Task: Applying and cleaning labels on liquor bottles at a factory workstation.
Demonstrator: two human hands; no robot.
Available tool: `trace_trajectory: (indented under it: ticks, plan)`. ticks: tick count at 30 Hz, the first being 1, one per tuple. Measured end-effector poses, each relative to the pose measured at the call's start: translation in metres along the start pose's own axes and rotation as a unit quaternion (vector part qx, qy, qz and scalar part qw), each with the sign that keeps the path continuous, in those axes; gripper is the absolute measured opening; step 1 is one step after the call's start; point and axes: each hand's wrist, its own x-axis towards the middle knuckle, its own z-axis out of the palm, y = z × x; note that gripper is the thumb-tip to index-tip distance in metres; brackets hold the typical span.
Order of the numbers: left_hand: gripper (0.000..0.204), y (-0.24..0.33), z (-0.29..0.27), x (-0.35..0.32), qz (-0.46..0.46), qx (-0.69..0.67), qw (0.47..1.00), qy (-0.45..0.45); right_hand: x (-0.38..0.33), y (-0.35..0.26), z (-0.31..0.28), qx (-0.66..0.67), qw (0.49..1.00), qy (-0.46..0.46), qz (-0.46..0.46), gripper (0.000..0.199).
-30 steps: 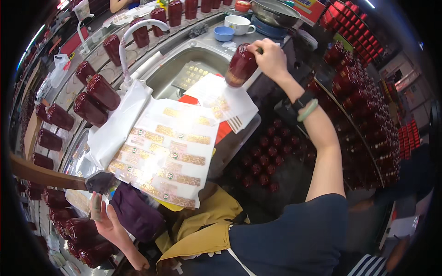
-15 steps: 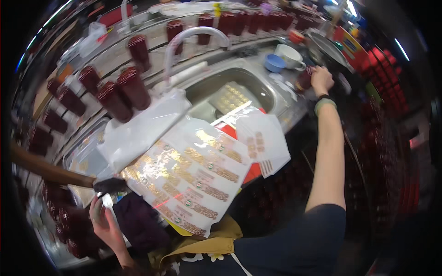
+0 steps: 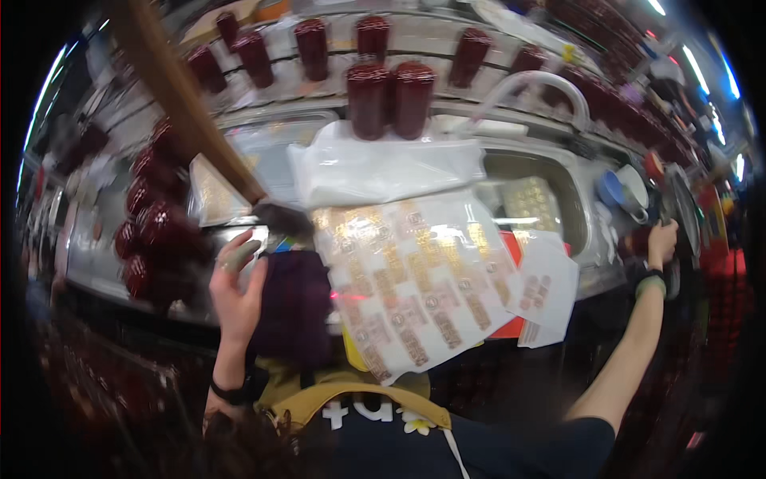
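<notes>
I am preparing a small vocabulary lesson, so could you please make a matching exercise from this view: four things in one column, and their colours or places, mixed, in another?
Things:
1. Small bowl
2. Cloth
3. Right hand
4. Faucet

Colours or places:
A. At a dark red jar
B. Pale and curved, above the sink
C. Blue, beside a white cup
D. Dark purple, beside the left hand

Pairs: 1-C, 2-D, 3-A, 4-B
</notes>
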Motion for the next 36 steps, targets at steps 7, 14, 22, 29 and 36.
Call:
trace_trajectory:
  ticks: [7, 14, 22, 29, 36]
  plan:
    - [0.036, -0.001, -0.03, -0.014, 0.052, 0.012, 0.99, 0.133, -0.151, -0.104, -0.047, 0.286, 0.881, -0.006, -0.377, 0.026]
    - [0.099, -0.069, -0.1, -0.013, 0.079, 0.222, 0.873, 0.427, -0.336, -0.192, -0.155, 0.376, 0.741, -0.047, -0.555, 0.011]
    - [0.088, -0.135, -0.1, 0.005, -0.084, -0.017, 0.894, 0.44, -0.392, -0.262, -0.202, 0.47, 0.681, -0.138, -0.545, 0.008]
    - [0.073, -0.134, -0.106, -0.001, -0.085, -0.05, 0.909, 0.406, -0.334, -0.404, -0.176, 0.412, 0.732, -0.064, -0.538, 0.031]
    - [0.079, -0.12, -0.103, -0.007, -0.13, 0.012, 0.917, 0.377, -0.285, -0.486, -0.109, 0.26, 0.809, -0.057, -0.523, 0.029]
